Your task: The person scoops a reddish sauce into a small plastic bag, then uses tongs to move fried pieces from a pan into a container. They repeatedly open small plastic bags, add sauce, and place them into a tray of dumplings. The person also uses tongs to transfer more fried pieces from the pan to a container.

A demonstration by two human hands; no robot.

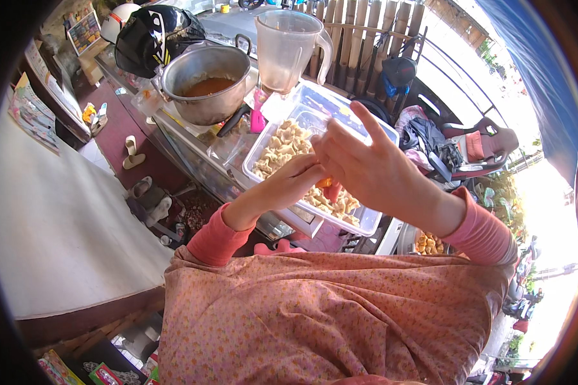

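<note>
My left hand (pixel 293 177) and my right hand (pixel 366 166) meet above a clear plastic container (pixel 251 166). Folded pale dumplings (pixel 282 149) fill much of it. A small orange item (pixel 324 183) shows just under the fingers of my left hand, which seems to pinch it; what it is stays unclear. Beside it is a reddish shape, partly covered by my right hand. The fingers of my right hand curl in against the left, with one finger raised, and their grip is hidden. The container stands on a glass-sided counter (pixel 192 154).
Left of the container, a metal pot (pixel 207 108) holds orange-brown liquid. A plastic blender jug (pixel 284 53) stands behind, near a pink-handled tool (pixel 258 113). A black helmet (pixel 156 38) sits farther back. Golden fried pieces (pixel 428 244) lie in a pan below my right forearm.
</note>
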